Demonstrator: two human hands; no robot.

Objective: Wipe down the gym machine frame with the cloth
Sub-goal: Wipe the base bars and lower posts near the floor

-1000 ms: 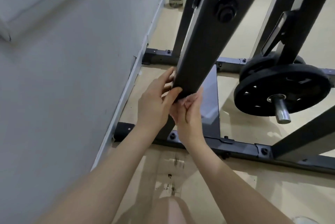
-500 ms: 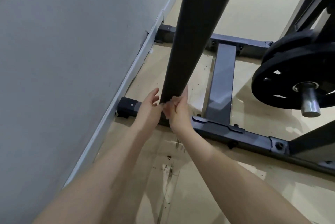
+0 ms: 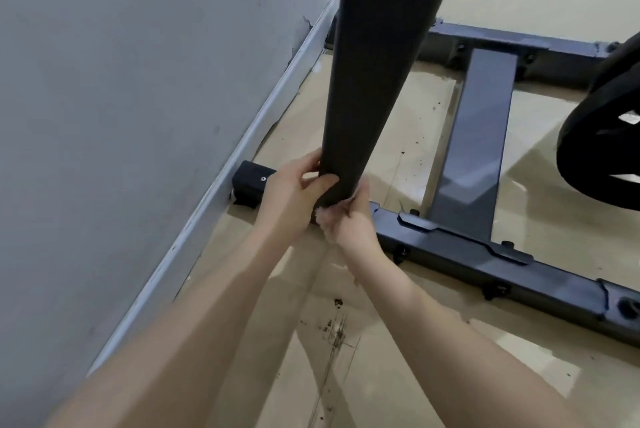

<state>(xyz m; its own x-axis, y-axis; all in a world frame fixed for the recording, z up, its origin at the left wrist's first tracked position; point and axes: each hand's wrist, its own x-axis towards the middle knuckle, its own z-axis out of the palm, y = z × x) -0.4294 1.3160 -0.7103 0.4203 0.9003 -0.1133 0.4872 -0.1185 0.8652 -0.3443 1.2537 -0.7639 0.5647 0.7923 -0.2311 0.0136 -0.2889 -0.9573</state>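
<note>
Two bare forearms reach down from the near edge toward the foot of a dark upright post on a gym machine frame. The left hand wraps the post's lower end from the wall side, fingers curled round behind it and thumb pressed across its near face. The right hand sits just beside it on the other side, fingers curled against the post and clamped on a small pale cloth, of which only a frayed scrap shows below the left thumb, right where the post meets the base bar.

The floor beneath the arms is glossy tan and marked with dark scuffs and specks. The base bar runs from a black end cap near the skirting board out to the right. A flat crossbar links it to a second bar farther back. A black weight plate shows partly at the right edge, above the floor. A grey wall fills the left side.
</note>
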